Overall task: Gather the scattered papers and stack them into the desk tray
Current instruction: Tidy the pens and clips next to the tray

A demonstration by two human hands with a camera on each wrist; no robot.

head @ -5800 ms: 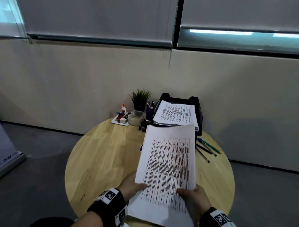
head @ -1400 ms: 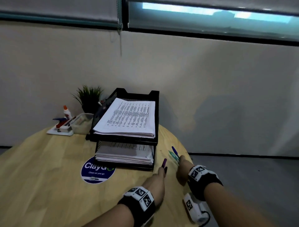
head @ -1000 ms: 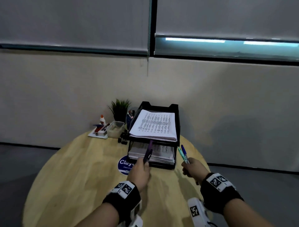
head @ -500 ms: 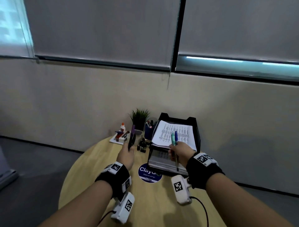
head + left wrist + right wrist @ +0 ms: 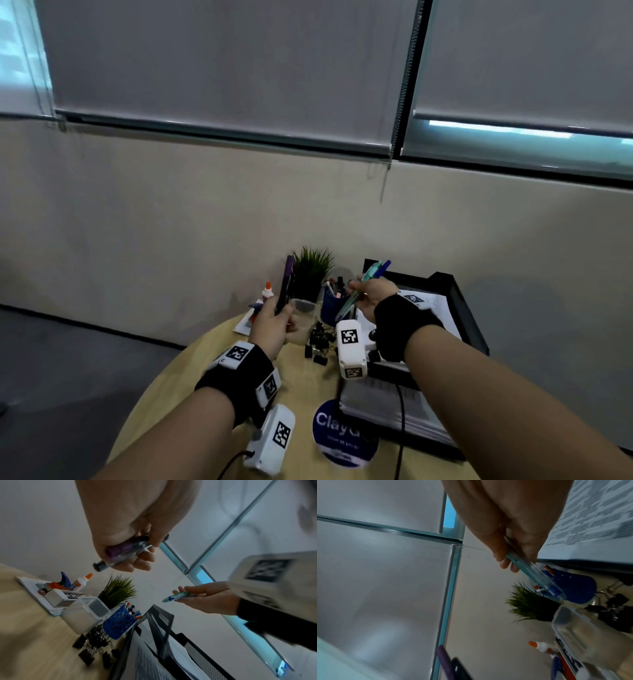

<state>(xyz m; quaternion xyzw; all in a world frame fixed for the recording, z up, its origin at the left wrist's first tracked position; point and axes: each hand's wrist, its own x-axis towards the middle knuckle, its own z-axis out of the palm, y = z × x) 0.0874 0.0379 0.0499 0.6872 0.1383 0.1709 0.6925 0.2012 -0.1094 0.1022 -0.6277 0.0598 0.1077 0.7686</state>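
Observation:
The black two-tier desk tray [image 5: 460, 308] stands at the table's back right, with printed papers [image 5: 442, 306] in its top tier and another paper stack [image 5: 380, 401] in the lower tier. My left hand [image 5: 279, 317] grips a purple pen [image 5: 120, 549] and a black pen upright, left of the blue pen cup [image 5: 329, 305]. My right hand [image 5: 364, 296] pinches a teal pen [image 5: 529, 572] and a blue pen, slanted with their tips just above the cup. No loose paper shows on the table.
On the round wooden table [image 5: 301, 380] a plant [image 5: 313, 274], a clear lidded box [image 5: 303, 307], a glue bottle [image 5: 267, 291] and a small white tray of supplies line the back. Black binder clips [image 5: 318, 346] lie before the cup. A blue round sticker [image 5: 342, 431] sits by the tray's front.
Both hands have carried the pens from the table's right side forward and left to the pen cup. The right hand's pens have tilted tips-down over the cup.

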